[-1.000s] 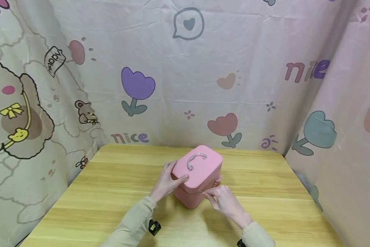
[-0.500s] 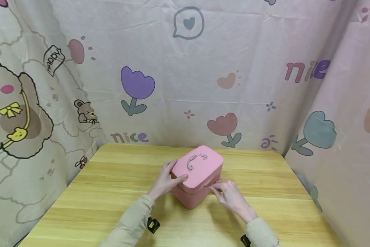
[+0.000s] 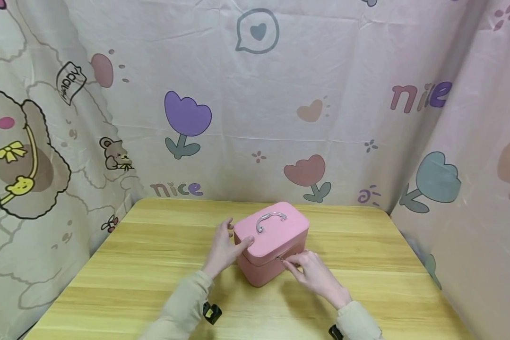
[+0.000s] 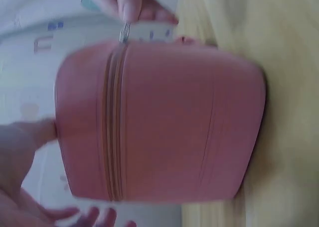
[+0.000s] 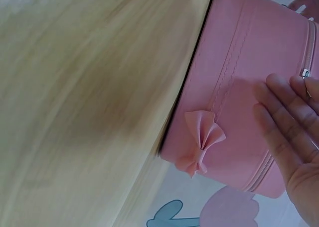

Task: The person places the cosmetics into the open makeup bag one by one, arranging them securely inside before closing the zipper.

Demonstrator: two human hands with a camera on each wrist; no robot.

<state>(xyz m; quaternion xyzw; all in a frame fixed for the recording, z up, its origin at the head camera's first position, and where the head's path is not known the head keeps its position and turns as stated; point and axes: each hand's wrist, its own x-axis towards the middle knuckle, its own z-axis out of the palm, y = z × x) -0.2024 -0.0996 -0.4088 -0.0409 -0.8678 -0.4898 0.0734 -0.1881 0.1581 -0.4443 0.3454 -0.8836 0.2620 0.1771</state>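
A pink zippered vanity case [image 3: 276, 236] stands upright on the table, its lid down and a silver handle [image 3: 271, 221] on top. My right hand [image 3: 316, 274] pinches the small metal zipper pull [image 5: 307, 82] between thumb and forefinger at the case's right side. In the right wrist view its other fingers lie loosely extended beside the wall. My left hand [image 3: 224, 248] is at the left, thumb on the lid's edge and fingers spread beside the case. The left wrist view shows the zipper track [image 4: 114, 132] along the near side, its teeth lines together. A pink bow [image 5: 202, 142] hangs on the right wall.
The wooden table [image 3: 161, 274] extends around the case on all sides. A printed curtain [image 3: 246, 94] rises behind the table's back edge and along both sides. Black wrist cameras [image 3: 212, 312] are strapped under the sleeves.
My right hand has drawn the zipper pull back along the right side, away from the near corner. The case has turned slightly, and my left fingers have spread away from its left side.
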